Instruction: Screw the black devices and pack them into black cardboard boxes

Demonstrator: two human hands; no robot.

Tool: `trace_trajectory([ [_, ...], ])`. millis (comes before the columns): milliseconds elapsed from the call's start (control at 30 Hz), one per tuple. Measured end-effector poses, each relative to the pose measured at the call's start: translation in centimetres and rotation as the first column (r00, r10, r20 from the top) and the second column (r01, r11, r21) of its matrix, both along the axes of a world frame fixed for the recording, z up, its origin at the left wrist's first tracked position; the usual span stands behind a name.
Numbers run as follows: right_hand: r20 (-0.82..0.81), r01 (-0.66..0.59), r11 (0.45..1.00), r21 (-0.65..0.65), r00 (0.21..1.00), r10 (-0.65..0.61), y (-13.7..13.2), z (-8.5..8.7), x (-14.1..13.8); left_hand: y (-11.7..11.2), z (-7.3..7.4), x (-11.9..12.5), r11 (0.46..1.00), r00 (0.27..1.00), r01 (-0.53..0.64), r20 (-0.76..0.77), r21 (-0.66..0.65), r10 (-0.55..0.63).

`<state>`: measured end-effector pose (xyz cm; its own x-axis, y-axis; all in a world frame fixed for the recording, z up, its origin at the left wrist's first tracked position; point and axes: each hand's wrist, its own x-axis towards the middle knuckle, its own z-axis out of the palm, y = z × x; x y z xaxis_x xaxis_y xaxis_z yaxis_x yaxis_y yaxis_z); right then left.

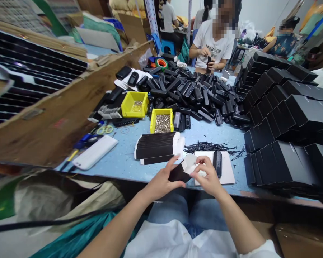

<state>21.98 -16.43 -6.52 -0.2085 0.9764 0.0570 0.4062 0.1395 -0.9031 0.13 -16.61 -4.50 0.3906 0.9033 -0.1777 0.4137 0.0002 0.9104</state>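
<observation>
Workshop room, crowded; light-blue desk runs across the middle of the frame, with the person's lap below its near edge.

- Left hand, lower centre: thumb on top and fingers underneath, pinching the black side of a small carton.
- Right hand, just right of it: thumb and forefinger pressed together on the same carton's white flap. The carton is part-folded and held clear of the desk, over its near edge, between the 2 hands.
- White sheet lies behind the right hand, with 1 black device on it, lengthwise.
- Fanned stack of flat black blanks sits just above the left hand.
- Loose thin black strips are scattered above the sheet.
- 2 yellow bins: nearer bin is full of small metal parts; farther bin, to its left, holds only a few.
- Large pile of black devices fills the centre of the desk.
- Stacked black boxes fill the right side.
- White slab-shaped object lies at lower left of the desk, beside a cardboard wall.
- Co-worker in a white shirt, top centre, holds a dark item in both hands.
</observation>
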Motion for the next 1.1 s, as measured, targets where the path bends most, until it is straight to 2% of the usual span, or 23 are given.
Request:
trace_trajectory([
  [67,-0.177,0.047,0.991,-0.125,0.982,-0.069,0.4,-0.3,-0.2,0.0,0.9,0.6,0.978,0.988,0.153,-0.051,0.138,-0.147],
  [133,-0.27,-0.025,0.985,-0.171,0.963,-0.022,0.7,-0.2,-0.6,-0.1,1.4,1.7,0.966,0.981,0.192,-0.067,0.172,-0.183],
  [233,-0.259,-0.194,0.978,-0.076,0.951,0.168,0.7,0.5,-1.0,-0.4,1.1,3.5,0.995,1.0,-0.026,0.014,0.1,0.024],
  [300,-0.232,-0.225,0.971,-0.081,0.952,0.201,0.4,1.0,-1.2,-0.5,0.8,4.5,0.992,0.988,-0.125,0.092,0.032,0.122],
  [367,-0.217,-0.176,0.97,-0.166,0.966,0.138,-0.1,1.2,-1.5,-0.4,0.5,5.1,0.993,0.983,-0.117,0.14,-0.028,0.12],
  [433,-0.174,-0.107,0.981,-0.164,0.982,0.078,-0.5,1.1,-1.7,-0.2,0.3,5.5,0.994,0.983,-0.088,0.155,-0.065,0.097],
  [500,-0.08,-0.132,0.991,-0.03,0.988,0.129,-0.6,0.7,-1.1,0.1,0.1,5.4,0.995,0.984,-0.074,0.16,-0.066,0.083],
  [567,0.121,-0.231,0.97,0.075,0.968,0.221,-0.2,0.3,0.9,0.4,-0.2,4.7,0.99,0.979,-0.108,0.162,-0.089,0.121],
  [633,0.414,-0.316,0.947,0.057,0.871,0.265,0.5,-0.2,4.3,0.8,-0.5,3.4,0.961,0.958,-0.175,0.19,-0.213,0.216],
  [700,0.679,-0.319,0.947,-0.019,0.692,0.247,1.2,-0.7,8.2,1.2,-0.9,1.7,0.878,0.899,-0.169,0.295,-0.449,0.324],
  [733,0.754,-0.31,0.949,-0.053,0.611,0.242,1.4,-0.9,9.9,1.5,-1.2,0.9,0.821,0.842,-0.142,0.369,-0.554,0.394],
  [767,0.782,-0.302,0.95,-0.08,0.572,0.247,1.5,-1.0,11.2,1.8,-1.5,0.3,0.761,0.761,-0.126,0.43,-0.636,0.486],
  [800,0.767,-0.283,0.954,-0.095,0.591,0.252,1.5,-1.1,12.0,2.1,-1.9,0.0,0.702,0.658,-0.136,0.466,-0.699,0.592],
  [833,0.707,-0.244,0.965,-0.095,0.666,0.238,1.5,-1.1,12.2,2.4,-2.3,0.0,0.645,0.542,-0.163,0.479,-0.746,0.691],
  [867,0.599,-0.178,0.981,-0.077,0.778,0.188,1.3,-1.0,11.8,2.6,-2.6,0.3,0.586,0.42,-0.203,0.471,-0.785,0.776],
  [900,0.435,-0.086,0.995,-0.045,0.895,0.097,1.2,-0.8,10.9,2.8,-2.8,1.0,0.523,0.31,-0.234,0.447,-0.82,0.839],
  [933,0.223,0.024,1.0,-0.011,0.975,-0.021,1.0,-0.5,9.6,2.9,-3.0,2.0,0.469,0.224,-0.243,0.421,-0.849,0.879],
  [967,-0.007,0.139,0.99,0.016,0.99,-0.139,0.9,-0.1,7.9,2.9,-3.0,3.1,0.431,0.167,-0.236,0.401,-0.871,0.901],
  [1033,-0.35,0.306,0.95,0.068,0.899,-0.264,0.8,0.5,4.5,2.4,-2.6,5.3,0.383,0.122,-0.219,0.364,-0.897,0.923],
  [1067,-0.408,0.336,0.936,0.101,0.872,-0.269,0.8,0.7,3.0,2.0,-2.4,6.1,0.372,0.13,-0.217,0.351,-0.902,0.927],
  [1100,-0.397,0.326,0.935,0.143,0.884,-0.248,0.8,0.9,1.7,1.6,-2.2,6.7,0.39,0.167,-0.201,0.36,-0.899,0.918],
])
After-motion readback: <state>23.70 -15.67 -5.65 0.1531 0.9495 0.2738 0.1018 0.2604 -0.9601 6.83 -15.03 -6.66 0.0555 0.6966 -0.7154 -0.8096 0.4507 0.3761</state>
